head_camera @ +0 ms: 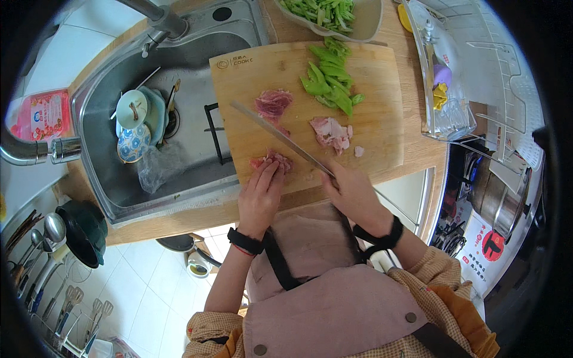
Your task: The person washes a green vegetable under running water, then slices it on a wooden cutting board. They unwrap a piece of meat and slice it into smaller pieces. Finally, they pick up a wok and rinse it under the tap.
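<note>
My left hand (265,188) presses its fingertips on a small piece of raw red meat (280,159) near the front left of a wooden cutting board (376,89). In my right hand (351,190) is the handle of a kitchen knife (286,141), its blade slanting up and left over the board. Beyond the blade lies a larger piece of red meat (273,103), partly behind the knife. Paler, fatty meat pieces (332,134) rest to the right of the blade. Sliced green peppers (333,83) sit in a pile toward the back of the board.
A steel sink (197,85) on the left holds stacked bowls (132,108) and a clear plastic bag (156,168). The board overhangs its edge. A bowl of cut green vegetables (367,22) stands behind. To the right are a dish rack (427,89) and a metal pot (497,190).
</note>
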Action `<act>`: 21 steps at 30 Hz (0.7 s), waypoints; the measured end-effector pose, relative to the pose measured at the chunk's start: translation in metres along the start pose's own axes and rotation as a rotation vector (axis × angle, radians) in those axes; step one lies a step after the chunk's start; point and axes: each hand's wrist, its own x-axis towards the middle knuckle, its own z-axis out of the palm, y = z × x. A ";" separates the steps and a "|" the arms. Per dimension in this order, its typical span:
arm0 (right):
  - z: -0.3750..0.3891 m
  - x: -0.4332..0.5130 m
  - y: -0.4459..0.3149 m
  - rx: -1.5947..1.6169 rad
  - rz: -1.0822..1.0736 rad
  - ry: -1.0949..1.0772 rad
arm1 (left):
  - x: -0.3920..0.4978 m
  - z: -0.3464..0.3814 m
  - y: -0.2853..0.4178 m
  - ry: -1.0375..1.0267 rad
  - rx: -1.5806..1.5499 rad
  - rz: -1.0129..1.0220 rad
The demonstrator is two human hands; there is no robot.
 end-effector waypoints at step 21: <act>-0.002 -0.020 -0.004 -0.186 0.047 -0.242 | -0.001 0.004 -0.006 0.052 -0.008 0.024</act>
